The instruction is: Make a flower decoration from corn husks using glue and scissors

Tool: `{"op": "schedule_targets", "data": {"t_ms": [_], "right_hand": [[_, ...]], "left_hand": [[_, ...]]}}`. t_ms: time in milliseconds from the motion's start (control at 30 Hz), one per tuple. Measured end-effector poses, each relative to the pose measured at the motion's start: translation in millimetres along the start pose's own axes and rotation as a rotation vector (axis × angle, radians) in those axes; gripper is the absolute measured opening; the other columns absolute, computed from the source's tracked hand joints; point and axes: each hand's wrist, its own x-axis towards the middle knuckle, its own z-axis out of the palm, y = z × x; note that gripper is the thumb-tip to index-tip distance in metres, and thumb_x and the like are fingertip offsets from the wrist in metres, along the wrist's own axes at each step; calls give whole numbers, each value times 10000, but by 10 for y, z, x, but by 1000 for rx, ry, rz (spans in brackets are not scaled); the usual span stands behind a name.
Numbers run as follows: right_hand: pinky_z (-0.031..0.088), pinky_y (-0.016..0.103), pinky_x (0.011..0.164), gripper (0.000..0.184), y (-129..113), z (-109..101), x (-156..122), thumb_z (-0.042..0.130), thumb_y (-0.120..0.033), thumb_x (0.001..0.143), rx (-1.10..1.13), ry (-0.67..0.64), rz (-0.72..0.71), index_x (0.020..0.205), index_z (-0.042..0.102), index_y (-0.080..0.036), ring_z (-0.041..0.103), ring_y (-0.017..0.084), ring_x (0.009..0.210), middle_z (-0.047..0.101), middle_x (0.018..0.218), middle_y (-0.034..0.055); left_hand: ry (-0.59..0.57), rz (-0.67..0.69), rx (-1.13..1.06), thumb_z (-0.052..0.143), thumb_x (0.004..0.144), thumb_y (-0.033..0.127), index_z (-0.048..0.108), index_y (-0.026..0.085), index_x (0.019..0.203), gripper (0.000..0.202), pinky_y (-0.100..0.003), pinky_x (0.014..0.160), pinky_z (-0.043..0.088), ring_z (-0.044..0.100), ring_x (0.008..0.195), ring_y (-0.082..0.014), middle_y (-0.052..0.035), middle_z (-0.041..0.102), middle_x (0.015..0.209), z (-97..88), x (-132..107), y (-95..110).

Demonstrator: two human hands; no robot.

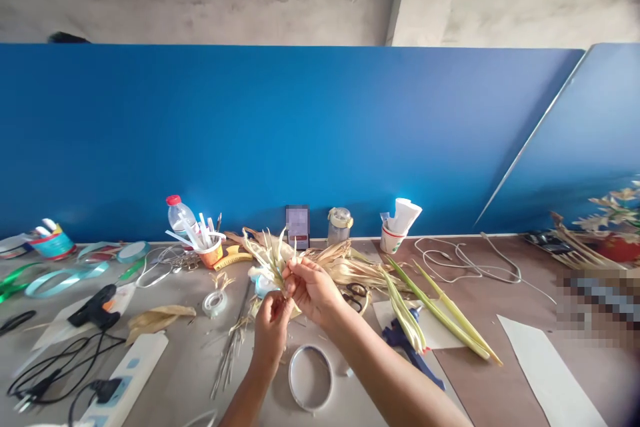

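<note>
Dry, pale leaf strips (269, 255) stick up like thin spikes over the middle of the crowded table (190, 353). The left hand (271, 328) pinches them low, and the right hand (311, 288) grips just above, hands touching. A round ring (291, 377) lies just below. The right side has more open room.

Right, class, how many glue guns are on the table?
2. A black glue gun lies at the left, on white paper; a blue glue gun lies near the middle, partly under green leaves. Others may be hidden in the clutter.
</note>
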Motion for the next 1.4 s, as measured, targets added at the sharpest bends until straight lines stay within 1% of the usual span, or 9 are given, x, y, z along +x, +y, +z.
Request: {"op": "schedule_targets", "data": {"t_ms": [233,333,433,600,800,967,1200,1300,1400], "right_hand": [[404,231,610,311,-101,-213,-212,608,-267,702,-752,195,-259,990,532,-178,506,107,653,559,852,3],[371,237,624,247,25,-348,-305,655,-218,623,-1103,67,-174,855,591,-160,498,135,693,558,771,-5],[316,223,576,40,174,-434,-316,606,-169,631,-1227,51,-207,654,576,-158,447,113,611,517,631,-34],[261,225,512,181,281,-544,-228,525,-268,723,-864,159,-151,583,518,-154,345,92,523,418,522,-46],[305,221,508,311,389,-630,-157,644,-449,649,-311,52,-27,645,557,-150,406,94,481,480,503,-37],[374,240,526,309,427,-617,-148,672,-446,630,-28,16,-3,664,586,-152,499,133,515,547,523,-2],[412,253,542,308,424,-609,-177,641,-446,658,48,26,43,717,597,-148,546,156,557,587,585,31],[401,247,544,364,386,-603,-235,604,-512,693,-22,-10,34,765,607,-155,546,152,570,593,618,25],[377,230,555,324,360,-591,-282,720,-412,619,-178,-62,-15,773,610,-150,524,127,557,586,617,-3]], "left_hand": [[-47,-140,-235,659,673,386,540,172,653,245,-200,425,208,225,423,-52,91,348,494,-10,33,38],[-87,-167,-204,664,664,350,564,166,657,210,-200,440,241,299,443,-62,72,424,506,6,14,20],[-104,-212,-231,684,631,377,583,158,679,246,-199,422,222,290,419,-58,70,437,494,37,-6,-5],[-167,-296,-452,725,622,385,528,159,619,300,-185,396,148,144,380,-31,122,238,419,53,13,-50],[-162,-455,-683,798,556,294,456,165,596,367,-164,374,173,186,359,-17,121,254,430,41,14,-61],[-193,-533,-829,801,564,240,419,163,582,390,-155,382,219,239,366,-14,114,279,451,26,-17,-52],[-170,-487,-731,809,555,295,461,158,590,375,-153,384,237,280,359,-14,107,333,436,54,-44,0],[-130,-494,-609,830,501,289,517,165,619,357,-165,387,268,363,362,-38,101,362,416,75,-52,3],[-81,-494,-551,834,476,289,551,168,645,352,-176,396,308,452,392,-72,84,417,423,83,-46,-26]]}}
